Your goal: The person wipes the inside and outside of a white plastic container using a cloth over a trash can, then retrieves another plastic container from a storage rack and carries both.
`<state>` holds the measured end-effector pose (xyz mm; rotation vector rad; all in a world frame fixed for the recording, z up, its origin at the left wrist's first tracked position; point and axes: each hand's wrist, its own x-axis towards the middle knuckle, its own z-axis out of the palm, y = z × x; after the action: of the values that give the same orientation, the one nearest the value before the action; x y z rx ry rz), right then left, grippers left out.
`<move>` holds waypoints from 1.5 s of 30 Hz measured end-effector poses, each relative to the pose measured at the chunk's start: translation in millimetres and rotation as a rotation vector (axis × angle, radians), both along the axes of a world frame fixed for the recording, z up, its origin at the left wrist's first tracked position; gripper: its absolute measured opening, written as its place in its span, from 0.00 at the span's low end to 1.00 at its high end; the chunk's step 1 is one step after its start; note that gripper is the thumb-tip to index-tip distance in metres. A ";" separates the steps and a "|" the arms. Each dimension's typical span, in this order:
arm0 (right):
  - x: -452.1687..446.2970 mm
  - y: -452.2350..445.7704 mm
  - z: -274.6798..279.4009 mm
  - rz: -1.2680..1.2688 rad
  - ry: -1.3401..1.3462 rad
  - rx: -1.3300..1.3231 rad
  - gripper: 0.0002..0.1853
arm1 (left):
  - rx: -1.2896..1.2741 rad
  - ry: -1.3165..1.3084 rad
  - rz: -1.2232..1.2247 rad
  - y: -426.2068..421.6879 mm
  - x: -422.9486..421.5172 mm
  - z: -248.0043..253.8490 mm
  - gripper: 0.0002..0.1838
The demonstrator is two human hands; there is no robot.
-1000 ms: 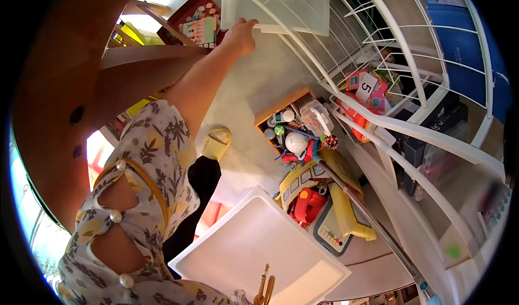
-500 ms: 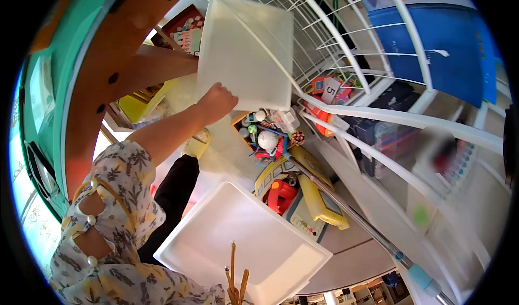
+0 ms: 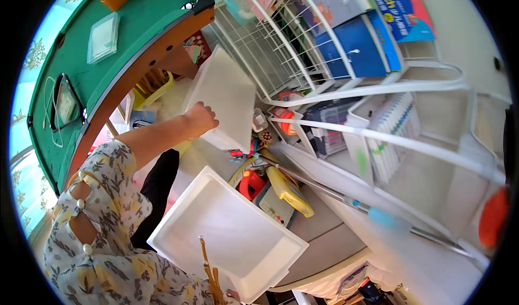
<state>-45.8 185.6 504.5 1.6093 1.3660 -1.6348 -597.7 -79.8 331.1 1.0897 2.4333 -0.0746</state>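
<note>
My left hand (image 3: pixel 201 119) has its fingers curled over the near edge of a translucent white bin (image 3: pixel 227 97), which is tilted above the floor. A second white bin (image 3: pixel 216 224), open side up and with nothing in it, is close to my body. Only a bit of my right hand (image 3: pixel 233 295) shows, closed at this bin's lower edge; the rest is hidden. Beyond the bins lie a red toy (image 3: pixel 251 184), a yellow toy piece (image 3: pixel 289 192) and a grey-framed board (image 3: pixel 274 205).
A white wire rack (image 3: pixel 373 102) holds blue folders (image 3: pixel 348 48), books and boxes. One metal pole (image 3: pixel 319 190) crosses in front of it. At the upper left is a green-topped table (image 3: pixel 130 40) bearing a clear case (image 3: pixel 103 38). Yellow containers (image 3: pixel 154 91) stand beneath.
My left hand has brought the translucent bin down and closer, and it now covers most of the wooden box of small toys. The view has swung, showing more of the green table and the rack.
</note>
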 end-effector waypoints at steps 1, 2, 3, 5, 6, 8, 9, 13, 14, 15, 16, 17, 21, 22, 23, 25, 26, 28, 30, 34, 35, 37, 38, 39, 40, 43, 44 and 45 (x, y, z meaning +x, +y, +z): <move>8.1 5.4 1.7 0.007 0.014 -0.007 0.22 | -0.004 -0.040 -0.008 3.5 6.3 15.0 0.14; 16.5 10.3 4.9 0.014 0.031 -0.011 0.23 | -0.009 -0.081 -0.019 7.1 12.7 29.6 0.16; 26.7 15.1 7.6 0.017 0.045 -0.017 0.23 | -0.004 -0.062 -0.017 11.6 19.6 44.0 0.16; 47.1 23.9 10.8 0.029 0.085 -0.032 0.23 | -0.051 -0.160 0.006 20.1 32.8 76.2 0.18; 59.8 28.5 11.9 0.036 0.108 -0.039 0.24 | -0.046 -0.134 0.004 23.1 40.0 92.8 0.18; 87.1 36.0 18.0 0.037 0.151 -0.051 0.24 | -0.014 -0.209 0.093 23.5 57.4 130.6 0.19; 97.0 37.1 22.6 0.044 0.182 -0.065 0.25 | 0.010 -0.203 0.112 21.5 67.2 150.7 0.21; 156.6 50.9 23.6 0.058 0.327 -0.132 0.26 | -0.031 -0.205 0.210 17.6 113.7 223.7 0.23; 169.4 54.5 23.6 0.029 0.256 -0.128 0.27 | -0.047 -0.217 0.240 15.1 124.3 240.0 0.24; 174.3 57.7 27.2 0.003 0.181 -0.122 0.28 | -0.050 -0.245 0.275 13.0 132.2 261.5 0.23; 178.2 62.2 29.4 -0.004 0.205 -0.130 0.28 | -0.024 -0.245 0.311 8.5 141.5 276.7 0.22; 178.4 65.4 31.1 0.006 0.242 -0.163 0.29 | -0.029 -0.255 0.331 2.3 148.0 288.3 0.22; 178.8 62.2 40.1 -0.028 0.395 -0.276 0.31 | -0.095 -0.286 0.357 -6.6 165.6 336.2 0.21; 179.9 53.0 45.0 -0.051 0.432 -0.299 0.32 | -0.077 -0.292 0.350 -11.2 167.5 343.5 0.21; 119.3 37.7 112.2 -0.249 0.175 -0.301 0.38 | -0.075 -0.292 0.343 -14.5 168.4 348.5 0.21; 33.1 4.6 223.1 -0.516 0.155 -0.105 0.17 | -0.017 -0.280 0.364 -20.8 179.6 350.9 0.21; 61.4 10.3 196.8 -0.617 0.287 -0.182 0.19 | 0.034 -0.263 0.378 -24.0 187.3 351.9 0.20; 45.7 4.8 219.5 -0.831 0.305 -0.130 0.08 | 0.104 -0.271 0.383 -26.6 200.6 351.0 0.20; 43.7 4.9 241.3 -0.920 0.360 -0.233 0.07 | 0.223 -0.310 0.374 -29.0 211.3 354.2 0.20; 66.4 -3.3 252.8 -1.078 0.377 -0.105 0.07 | 0.290 -0.395 0.392 -9.5 235.4 378.3 0.20; 78.8 -3.1 253.9 -1.130 0.385 -0.103 0.07 | 0.283 -0.452 0.396 0.1 243.3 388.2 0.21; 103.1 3.6 256.5 -1.154 0.457 -0.077 0.08 | 0.275 -0.495 0.390 20.0 256.5 411.3 0.21; 118.9 23.6 255.4 -1.170 0.454 -0.092 0.08 | 0.213 -0.529 0.377 47.8 266.5 425.4 0.21; 129.1 26.8 255.6 -1.238 0.488 -0.133 0.08 | 0.164 -0.568 0.360 59.8 268.6 434.3 0.21; 140.9 29.1 254.4 -1.304 0.525 -0.177 0.09 | 0.161 -0.562 0.348 71.0 270.9 444.5 0.21; 223.2 47.0 243.0 -1.402 0.601 -0.200 0.09 | 0.277 -0.641 0.269 117.7 321.2 480.7 0.17; 246.2 54.3 236.4 -1.414 0.631 -0.199 0.09 | 0.287 -0.625 0.244 134.4 333.2 487.5 0.17; 266.9 60.8 227.9 -1.465 0.654 -0.193 0.09 | 0.279 -0.590 0.172 151.5 344.2 496.9 0.16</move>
<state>221.1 246.4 732.4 2.1553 -0.0950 -3.1292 -253.5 71.6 828.0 0.8499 2.0143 0.5754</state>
